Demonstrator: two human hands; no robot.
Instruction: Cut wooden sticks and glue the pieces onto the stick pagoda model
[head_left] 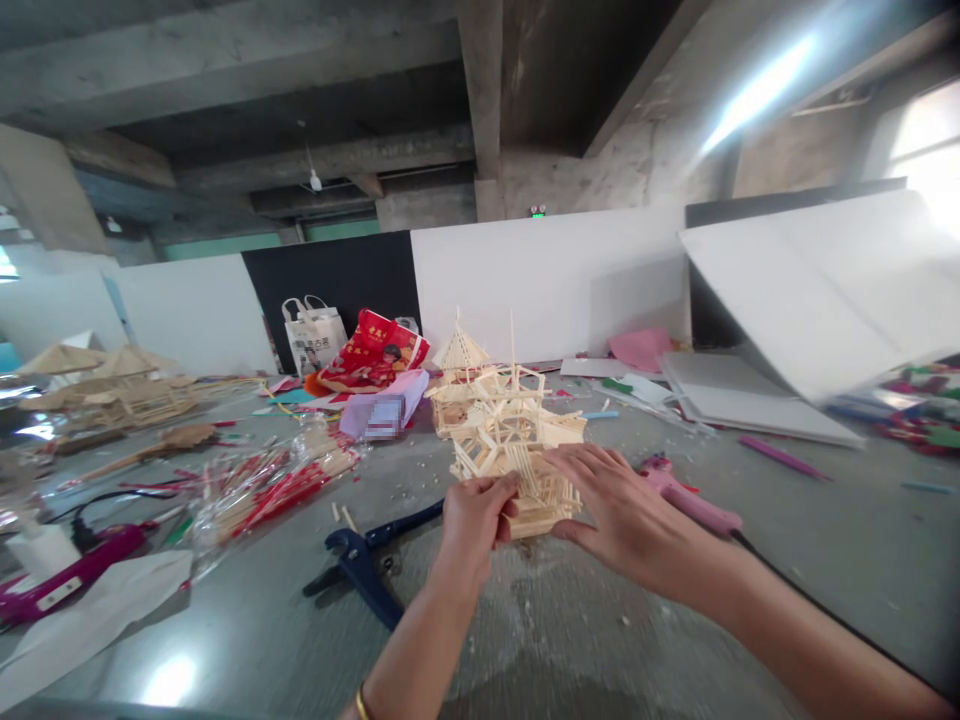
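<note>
A model building of pale wooden sticks [551,430], with a pointed roof tower at its back, stands on the grey table in front of me. My left hand [476,515] is at its near side, thumb and fingers pinched together. A small slatted panel of wooden sticks [527,468] leans from those fingertips against the model. My right hand [611,505] is on the model's right side, fingers stretched out and thumb apart, with nothing in it. Whether its fingertips touch the sticks I cannot tell.
Dark blue cutters [360,570] lie left of my left forearm. A pink glue gun [694,500] with a black cord is at the right. Bagged sticks [274,490], a magenta glue gun [82,575] and a red bag [371,355] are leftward. White boards [765,400] lie back right.
</note>
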